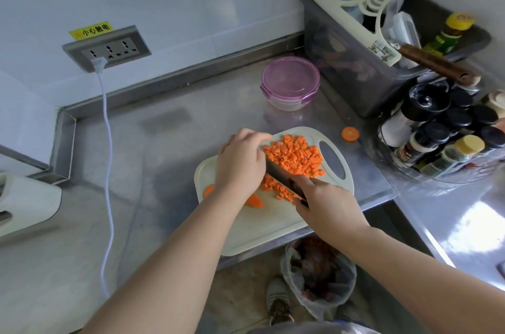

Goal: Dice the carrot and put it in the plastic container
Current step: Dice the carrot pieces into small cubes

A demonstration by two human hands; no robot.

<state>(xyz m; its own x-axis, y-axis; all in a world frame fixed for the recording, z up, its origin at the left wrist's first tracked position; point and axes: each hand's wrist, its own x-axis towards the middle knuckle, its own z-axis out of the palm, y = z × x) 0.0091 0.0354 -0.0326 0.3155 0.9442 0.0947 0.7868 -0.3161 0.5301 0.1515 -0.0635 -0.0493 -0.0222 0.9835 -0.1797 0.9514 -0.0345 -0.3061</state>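
Bare steel counter (153,142) lies open at the left, crossed only by a white cord (108,142). The left hand (240,164) curls knuckles-down on the cutting board (262,230), which overhangs the counter's near edge; whether it holds anything cannot be told. The knife (278,176) stands beside it, and diced carrot (295,156) is heaped beyond. The right hand (325,205) grips the handle. The lidded plastic container (290,82) sits behind the board.
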